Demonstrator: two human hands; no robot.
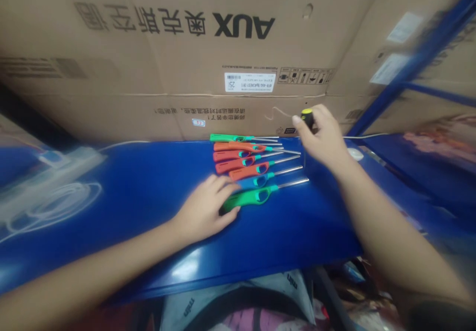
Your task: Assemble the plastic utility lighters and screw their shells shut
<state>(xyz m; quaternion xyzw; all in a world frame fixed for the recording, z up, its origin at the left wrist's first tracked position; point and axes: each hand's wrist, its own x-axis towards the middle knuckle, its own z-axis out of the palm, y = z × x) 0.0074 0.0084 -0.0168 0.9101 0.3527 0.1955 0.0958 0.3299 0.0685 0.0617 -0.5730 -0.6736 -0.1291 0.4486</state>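
Several long-necked gas lighters lie in a row on the blue shelf (148,187), their metal barrels pointing right. My left hand (204,212) is closed around the handle end of the nearest green lighter (249,198), thumb on the near side and fingers on the far side. Just beyond it is a blue lighter (256,180), partly covered by my fingertips; orange and red ones (248,171) follow, then another green lighter (226,137) at the back. My right hand (323,135) grips a screwdriver (307,117) with a black and yellow handle, held upright right of the barrels, its thin shaft downward.
A large cardboard box (178,63) with printed text forms the back wall. White cable (74,199) and a white power strip (52,182) lie at the left. A blue metal post (405,63) slants up at the right. A white round object (356,154) sits beyond my right wrist.
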